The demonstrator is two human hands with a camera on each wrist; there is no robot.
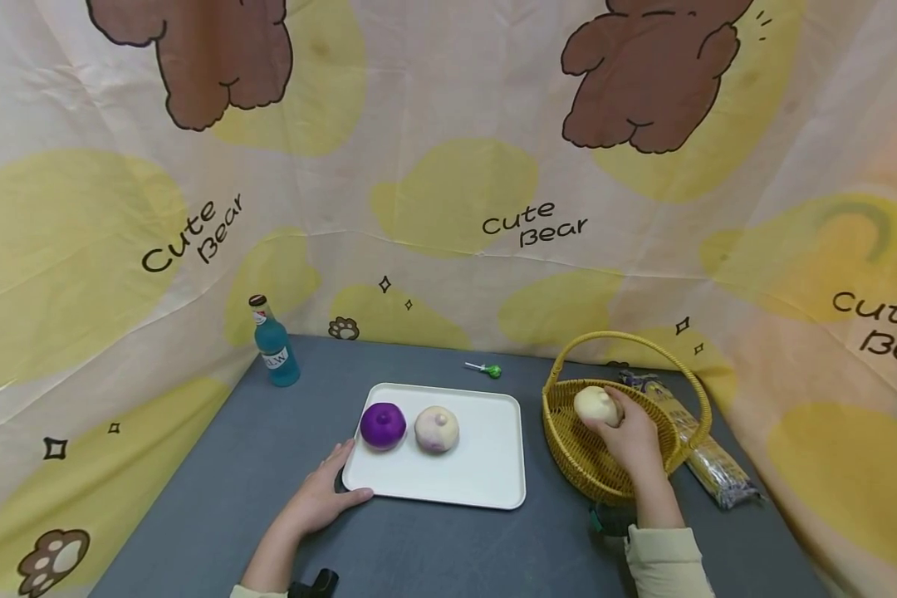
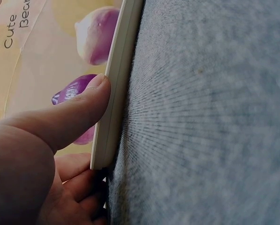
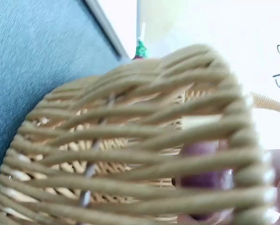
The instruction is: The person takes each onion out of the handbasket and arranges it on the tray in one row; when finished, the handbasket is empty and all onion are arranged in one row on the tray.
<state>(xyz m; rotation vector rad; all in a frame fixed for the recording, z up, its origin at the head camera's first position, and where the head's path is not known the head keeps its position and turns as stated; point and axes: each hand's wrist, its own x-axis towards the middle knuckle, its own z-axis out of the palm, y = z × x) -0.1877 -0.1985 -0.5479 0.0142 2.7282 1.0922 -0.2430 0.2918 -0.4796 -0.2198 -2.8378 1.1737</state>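
Note:
My left hand (image 1: 320, 497) grips the front left corner of a white tray (image 1: 474, 465), thumb on the front edge and fingers along the left side. On the tray sit a round purple vegetable (image 1: 383, 426) and a whitish turnip (image 1: 437, 429) with a purple tinge, side by side and apart. My right hand (image 1: 634, 440) reaches over a yellow wicker basket (image 1: 579, 473) with an arched handle. Between its thumb and fingers it holds another pale turnip (image 1: 595, 404). The right wrist view shows that turnip's purple side (image 3: 203, 171) through the weave, partly hidden.
At the back left of the grey table (image 1: 433, 552) stands a blue bottle (image 1: 275, 349). A green lollipop (image 1: 486, 370) lies behind the tray. Right of the basket, partly behind it, is a long clear-and-yellow package (image 1: 718, 465). A printed cloth hangs behind the table.

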